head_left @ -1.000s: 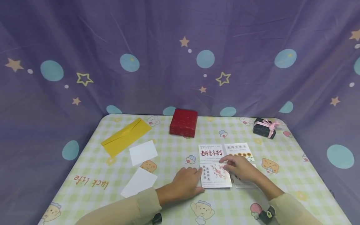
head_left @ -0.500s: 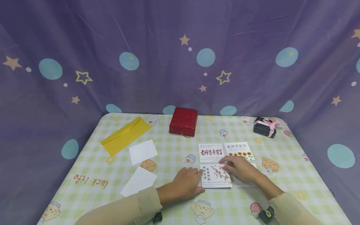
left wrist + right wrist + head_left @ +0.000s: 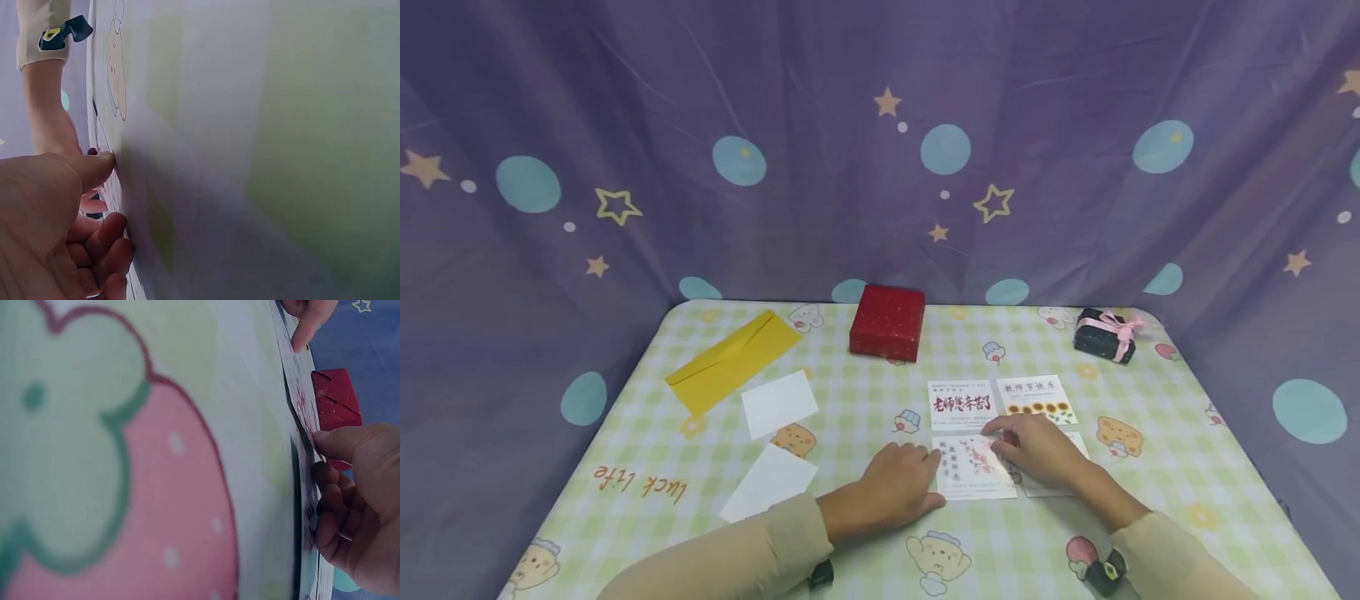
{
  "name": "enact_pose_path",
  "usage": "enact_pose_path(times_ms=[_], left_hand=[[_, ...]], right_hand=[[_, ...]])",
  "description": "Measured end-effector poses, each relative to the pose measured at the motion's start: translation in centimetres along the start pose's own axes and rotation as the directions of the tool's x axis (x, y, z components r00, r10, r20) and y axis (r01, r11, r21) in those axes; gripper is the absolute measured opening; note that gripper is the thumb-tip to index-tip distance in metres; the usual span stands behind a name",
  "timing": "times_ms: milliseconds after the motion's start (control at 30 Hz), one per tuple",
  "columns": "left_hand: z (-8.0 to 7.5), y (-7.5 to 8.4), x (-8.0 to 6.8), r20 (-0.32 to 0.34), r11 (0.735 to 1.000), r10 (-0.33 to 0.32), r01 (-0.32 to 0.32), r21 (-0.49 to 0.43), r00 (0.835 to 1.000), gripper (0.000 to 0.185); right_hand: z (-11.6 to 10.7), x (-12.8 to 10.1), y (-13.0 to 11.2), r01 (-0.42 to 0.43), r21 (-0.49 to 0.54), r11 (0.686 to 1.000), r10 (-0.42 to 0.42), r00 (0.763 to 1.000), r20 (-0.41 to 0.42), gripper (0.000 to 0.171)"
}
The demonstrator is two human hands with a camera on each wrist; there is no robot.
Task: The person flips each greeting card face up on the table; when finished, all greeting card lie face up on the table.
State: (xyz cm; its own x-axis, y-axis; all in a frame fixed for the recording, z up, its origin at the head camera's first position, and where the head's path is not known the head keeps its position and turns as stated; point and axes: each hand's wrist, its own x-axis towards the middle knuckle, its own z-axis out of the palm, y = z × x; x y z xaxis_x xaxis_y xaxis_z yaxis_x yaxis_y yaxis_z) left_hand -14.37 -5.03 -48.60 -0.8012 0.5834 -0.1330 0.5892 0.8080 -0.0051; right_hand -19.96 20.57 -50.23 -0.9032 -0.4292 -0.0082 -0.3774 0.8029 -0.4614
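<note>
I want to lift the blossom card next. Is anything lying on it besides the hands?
Nothing visible does. The right hand rests on the blossom card, the left hand touches its left edge; neighbouring cards lie beside it.

Both hands (left [image 3: 901, 485], right [image 3: 1041, 448]) rest flat, fingers loosely curled.

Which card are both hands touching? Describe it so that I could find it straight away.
Start at the red box at the table's far edge and come toward the person to four printed cards. It is the blossom card, nearest on the left between left hand and right hand; only it shows pink flowers.
</note>
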Motion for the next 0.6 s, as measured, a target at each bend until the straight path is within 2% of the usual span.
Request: enact_pose_path(times_ms=[100, 333, 600], left_hand=[[-0.1, 0.0, 0.0, -0.004, 1.000, 0.002, -0.002, 0.009, 1.000, 0.066], [-0.6, -0.1, 0.2, 0.021, 1.000, 0.000, 0.001, -0.026, 1.000, 0.065], [-0.6, -1.3, -0.1, 0.076, 0.984, -0.024, 0.037, -0.174, 0.997, 0.060]], right_hand=[[0.2, 0.0, 0.0, -0.013, -0.021, 1.000, 0.013, 1.000, -0.012, 0.016], [-0.2, 0.2, -0.1, 0.029, -0.055, 0.998, -0.032, 0.998, -0.062, 0.011], [-0.4, 0.6, 0.0, 0.052, -0.042, 0.998, -0.052, 0.999, -0.003, 0.011]])
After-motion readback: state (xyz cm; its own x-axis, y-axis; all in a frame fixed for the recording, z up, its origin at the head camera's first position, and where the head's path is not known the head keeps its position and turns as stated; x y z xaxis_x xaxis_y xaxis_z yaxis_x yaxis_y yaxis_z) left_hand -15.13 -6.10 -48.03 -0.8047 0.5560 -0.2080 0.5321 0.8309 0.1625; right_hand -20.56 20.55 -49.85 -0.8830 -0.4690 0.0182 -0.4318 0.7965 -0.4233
